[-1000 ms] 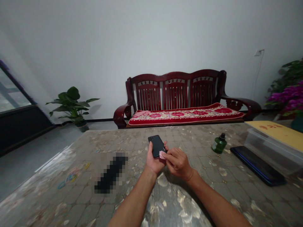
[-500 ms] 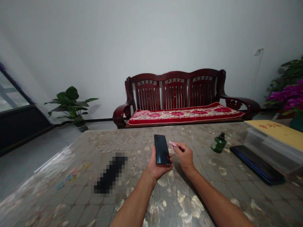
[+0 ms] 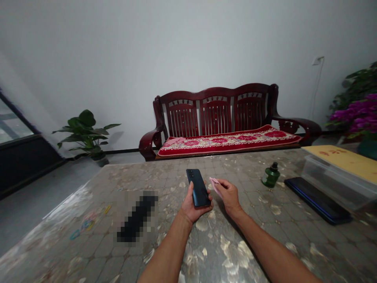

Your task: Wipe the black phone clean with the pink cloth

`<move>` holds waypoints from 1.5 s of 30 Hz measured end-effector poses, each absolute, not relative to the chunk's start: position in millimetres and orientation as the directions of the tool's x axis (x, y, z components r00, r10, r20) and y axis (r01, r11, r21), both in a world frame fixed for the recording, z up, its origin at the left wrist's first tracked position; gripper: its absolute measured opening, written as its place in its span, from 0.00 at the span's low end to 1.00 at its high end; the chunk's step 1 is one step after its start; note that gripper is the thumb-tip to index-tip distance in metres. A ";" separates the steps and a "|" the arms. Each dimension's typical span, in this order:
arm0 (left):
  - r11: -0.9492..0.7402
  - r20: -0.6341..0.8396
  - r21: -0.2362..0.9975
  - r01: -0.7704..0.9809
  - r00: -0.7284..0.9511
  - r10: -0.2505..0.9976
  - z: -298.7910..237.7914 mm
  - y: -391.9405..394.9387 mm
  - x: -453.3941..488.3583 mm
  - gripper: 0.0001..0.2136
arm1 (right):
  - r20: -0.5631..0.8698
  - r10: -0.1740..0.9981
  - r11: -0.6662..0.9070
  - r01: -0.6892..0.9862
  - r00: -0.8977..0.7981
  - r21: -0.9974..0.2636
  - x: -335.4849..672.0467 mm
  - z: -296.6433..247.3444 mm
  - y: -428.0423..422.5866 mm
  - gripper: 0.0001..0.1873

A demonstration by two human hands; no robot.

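Note:
A dark blue smartphone [image 3: 199, 189] rests in my left hand [image 3: 191, 206], its back and camera bumps facing me. My left thumb lies along one edge and the fingertips wrap the other. Just to its right, my right hand [image 3: 229, 195] pinches a small pink cloth [image 3: 216, 185] between thumb and fingers. The cloth is apart from the phone. Both hands are above the patterned tablecloth [image 3: 229, 251].
A green bottle with a black cap [image 3: 270, 175] stands at the right. Beside it lie another dark phone [image 3: 318, 199] and a clear plastic box [image 3: 332, 184] under a yellow sheet [image 3: 341, 157]. At the left are a blurred-out dark object [image 3: 137, 218] and several coloured bands [image 3: 86, 224].
The phone in my left hand has shifted slightly left and tilted, its top leaning further left. My right hand keeps its pinch on the pink cloth. The camera view has turned a little.

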State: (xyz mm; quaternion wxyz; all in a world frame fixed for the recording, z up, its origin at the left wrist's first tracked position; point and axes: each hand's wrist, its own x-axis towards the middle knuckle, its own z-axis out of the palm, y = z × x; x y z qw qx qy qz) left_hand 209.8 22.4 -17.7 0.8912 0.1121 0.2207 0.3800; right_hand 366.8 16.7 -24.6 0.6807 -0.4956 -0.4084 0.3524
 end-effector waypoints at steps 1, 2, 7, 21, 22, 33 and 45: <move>0.684 -0.293 0.375 -0.626 0.620 0.728 -17.9 22.1 209.1 0.23 | 0.204 0.887 0.257 -0.076 0.414 -0.963 366.8 -25.3 16.4 0.16; 0.681 -0.281 0.378 -0.627 0.624 0.730 -18.0 21.7 208.7 0.23 | 0.203 0.888 0.256 -0.076 0.412 -0.964 366.9 -26.2 16.5 0.16; 0.649 -0.298 0.358 -0.671 0.577 0.761 -19.3 21.9 208.4 0.21 | 0.199 0.882 0.247 -0.060 0.428 -0.967 370.0 -30.9 18.6 0.15; 0.635 -0.259 0.312 -0.707 0.580 0.772 -25.1 18.8 211.8 0.20 | 0.203 0.872 0.253 -0.054 0.446 -0.966 374.5 -33.7 17.8 0.14; 0.647 -0.253 0.298 -0.702 0.595 0.763 -24.8 18.1 213.0 0.21 | 0.217 0.868 0.263 -0.043 0.447 -0.964 374.1 -33.3 17.6 0.14; 0.702 -0.244 0.176 -0.690 0.660 0.711 -27.1 18.3 217.5 0.27 | 0.436 0.781 0.403 0.172 0.448 -0.899 370.4 -21.7 8.4 0.11; 0.637 -0.285 0.124 -0.761 0.587 0.757 -22.4 23.6 217.1 0.28 | 0.604 0.734 0.479 0.394 0.309 -0.784 361.3 -15.5 -5.0 0.08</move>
